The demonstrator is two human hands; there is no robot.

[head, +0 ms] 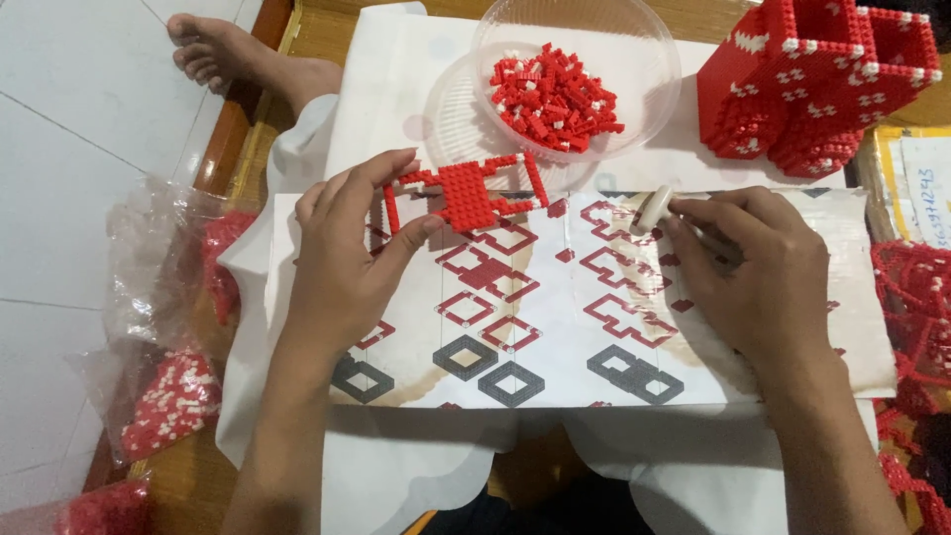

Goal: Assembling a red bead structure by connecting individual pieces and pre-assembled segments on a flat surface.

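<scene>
Nearest you, on the counter, lies the printed instruction sheet (555, 327) with its red and grey diagrams; your left hand (347, 248) rests over its left edge, fingers (411, 238) clamped on a flat red brick frame (466, 193) held just above the sheet; your right hand (763, 267) sits on the sheet's right side, fingers closed round a small white tool (654, 210); beyond, a clear plastic bowl (634, 40) holds loose red bricks (555, 94); far right stands a built red brick box (812, 79); bags of bricks (173, 396) lie left.
</scene>
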